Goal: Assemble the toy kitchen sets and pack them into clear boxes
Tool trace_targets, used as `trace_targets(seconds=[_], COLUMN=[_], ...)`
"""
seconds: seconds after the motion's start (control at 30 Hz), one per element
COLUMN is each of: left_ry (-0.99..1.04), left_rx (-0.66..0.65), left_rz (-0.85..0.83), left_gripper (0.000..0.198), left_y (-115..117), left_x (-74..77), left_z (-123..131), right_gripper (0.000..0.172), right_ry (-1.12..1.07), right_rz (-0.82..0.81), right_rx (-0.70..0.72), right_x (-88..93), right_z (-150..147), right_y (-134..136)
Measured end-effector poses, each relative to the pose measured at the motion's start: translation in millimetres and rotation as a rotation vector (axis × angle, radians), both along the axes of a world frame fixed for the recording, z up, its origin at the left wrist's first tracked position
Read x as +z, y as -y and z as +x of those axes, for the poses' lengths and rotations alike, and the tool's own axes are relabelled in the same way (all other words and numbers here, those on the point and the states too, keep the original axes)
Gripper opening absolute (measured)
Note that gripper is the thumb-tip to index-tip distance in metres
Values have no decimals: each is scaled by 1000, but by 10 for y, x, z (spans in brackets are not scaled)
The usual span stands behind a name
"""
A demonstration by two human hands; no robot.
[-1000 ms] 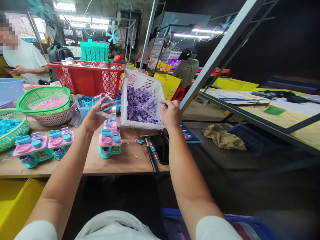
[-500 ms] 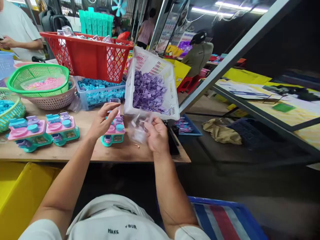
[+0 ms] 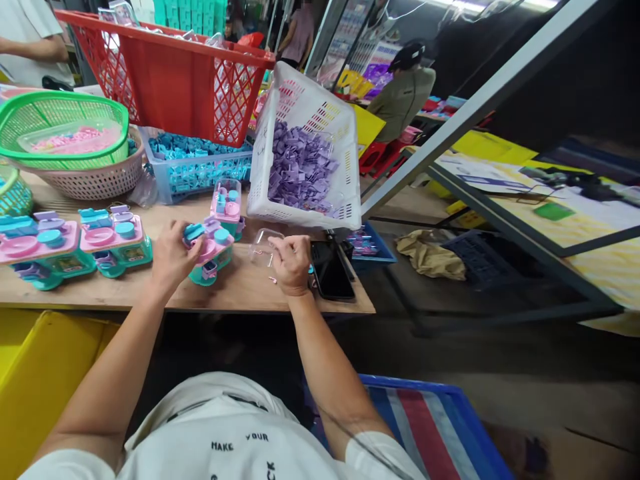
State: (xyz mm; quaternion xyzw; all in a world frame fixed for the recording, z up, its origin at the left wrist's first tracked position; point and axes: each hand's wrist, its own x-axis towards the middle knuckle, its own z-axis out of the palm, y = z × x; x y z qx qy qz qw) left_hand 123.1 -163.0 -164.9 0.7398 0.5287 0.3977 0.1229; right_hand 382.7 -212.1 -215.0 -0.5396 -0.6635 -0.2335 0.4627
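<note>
My left hand [image 3: 174, 255] has its fingers closed on the near side of a pink and teal toy stove [image 3: 213, 248] standing on the table. Behind that toy is another one [image 3: 228, 203] of the same colours. My right hand [image 3: 293, 263] is over a small clear plastic tray [image 3: 263, 248], its fingers bent and pressed together; whatever they hold is too small to make out. A tiny pink piece [image 3: 273, 280] lies just below the tray. Two more toy stoves [image 3: 43, 247] [image 3: 117, 237] stand to the left.
Behind the toys are a red basket [image 3: 165, 83], a blue bin [image 3: 200, 170], a white basket of purple parts [image 3: 353, 180] and a green basket [image 3: 65, 157]. A black phone [image 3: 331, 272] lies at the right table edge. A slanted metal post [image 3: 450, 120] rises beyond.
My left hand has lowered onto the near toy and closed on it. The clear tray, held up by my right hand before, is now down at the table. The view has shifted slightly.
</note>
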Motion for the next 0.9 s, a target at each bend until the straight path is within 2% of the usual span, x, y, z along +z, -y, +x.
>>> trace_targets(seconds=[0.07,0.1,0.2,0.23,0.3,0.37,0.43,0.5,0.6,0.73,0.8,0.9], left_ry=[-5,0,12,14,29,45,63,89,134,227,268,294], left_rx=[138,165,121,96,54,6,-84,-211,-416,-647,-681,-612], left_rz=[88,125,190,198,204,187,139,56,-119,-375,-418,-357], left_gripper=[35,39,49,51,54,60,70,87,113,124,124,129], left_y=[134,203,390,439,517,558,545,467,268,62,47,116], left_x=[-35,-63,-184,-229,-310,-361,-379,-371,-345,-351,-386,-467], left_z=[-116,-167,-268,-282,-288,-286,-300,-341,-436,-500,-459,-337], right_gripper=[23,20,19,22,36,65,97,111,112,118,117,117], right_ry=[136,198,284,271,191,99,70,99,132,159,178,172], right_rz=[-3,-11,-95,-141,-247,-393,-594,-808,-1018,-1130,-1143,-1124], right_rx=[121,196,423,464,452,384,384,464,592,658,679,690], right_x=[-74,-109,-169,-166,-118,-30,60,122,155,169,172,142], right_z=[-68,-91,-98,-83,-44,-6,28,66,140,258,298,322], right_y=[116,207,498,569,630,582,464,335,215,173,159,138])
